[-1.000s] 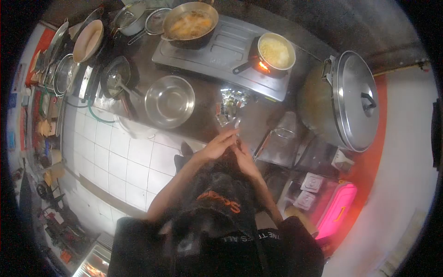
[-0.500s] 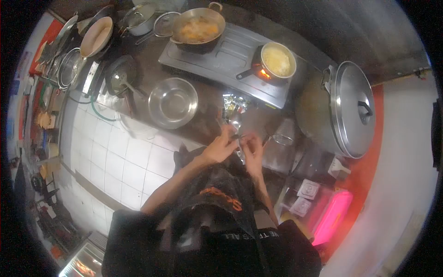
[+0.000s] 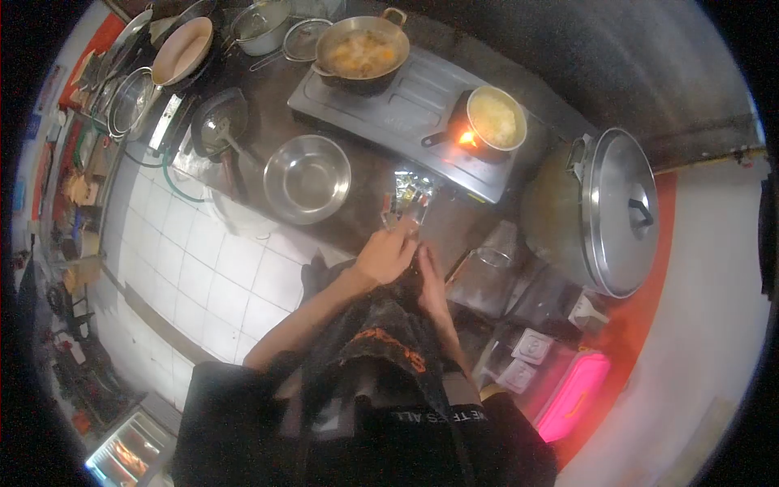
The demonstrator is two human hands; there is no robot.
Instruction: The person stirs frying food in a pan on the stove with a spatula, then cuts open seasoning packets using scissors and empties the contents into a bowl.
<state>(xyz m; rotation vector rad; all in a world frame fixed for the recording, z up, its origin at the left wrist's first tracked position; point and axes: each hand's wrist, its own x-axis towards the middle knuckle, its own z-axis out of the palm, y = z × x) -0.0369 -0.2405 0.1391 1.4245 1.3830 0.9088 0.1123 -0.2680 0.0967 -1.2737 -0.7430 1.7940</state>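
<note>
My left hand (image 3: 386, 256) reaches to the counter's front edge, its fingertips at a small shiny packet (image 3: 410, 203); whether it grips the packet cannot be made out. Close beside it on the right, my right hand (image 3: 432, 276) is held up with its fingers extended and nothing visible in them. Left of the hands rests a steel bowl (image 3: 307, 179). Behind them is a metal stove (image 3: 406, 101), bearing a pan of bubbling food (image 3: 362, 53) and a small pot with pale yellow contents (image 3: 492, 118) over a flame.
A large lidded pot (image 3: 621, 213) stands at the right, with a clear cup (image 3: 495, 247) nearer my hands. Farther left are a wok with a ladle (image 3: 219, 126) and a tan oval bowl (image 3: 182, 51). A pink case (image 3: 573, 396) lies at lower right.
The view has shifted. My hands came up and worked close together at the fingertips; now my left hand is at the packet and my right hand has straightened its fingers.
</note>
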